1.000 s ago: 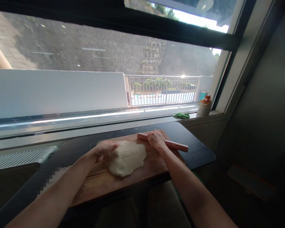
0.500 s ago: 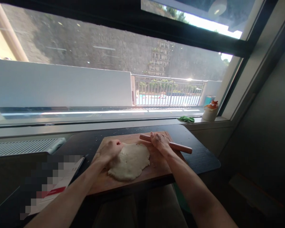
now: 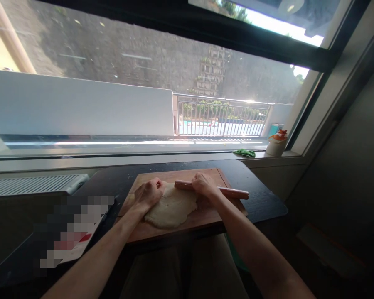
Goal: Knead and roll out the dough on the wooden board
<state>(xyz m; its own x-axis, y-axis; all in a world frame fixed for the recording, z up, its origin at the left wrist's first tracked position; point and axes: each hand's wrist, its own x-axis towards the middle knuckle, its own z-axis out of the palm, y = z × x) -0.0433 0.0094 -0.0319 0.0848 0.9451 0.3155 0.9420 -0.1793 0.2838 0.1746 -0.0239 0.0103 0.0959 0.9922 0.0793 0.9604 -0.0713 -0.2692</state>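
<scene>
A flat, pale sheet of dough (image 3: 173, 207) with an uneven edge lies on a wooden board (image 3: 210, 214). My left hand (image 3: 148, 193) is closed at the dough's upper left edge, its curled fingers on the dough; the fingertips are partly hidden. Wrapped round the middle of a wooden rolling pin (image 3: 233, 192) is my right hand (image 3: 204, 184). The pin slants across the board's right side, its left end over the dough's top edge and its right end out past the board.
The board rests on a dark table (image 3: 255, 182) below a wide window. On the sill are a green cloth (image 3: 244, 153) and a white container (image 3: 274, 146) with an orange top. A partly blurred packet (image 3: 81, 238) lies left of my left forearm; a radiator (image 3: 37, 185) stands at the left.
My right hand has moved the rolling pin slightly left, so its end now reaches over the dough. My left hand has shifted slightly right along the dough's edge. The view has tilted a little.
</scene>
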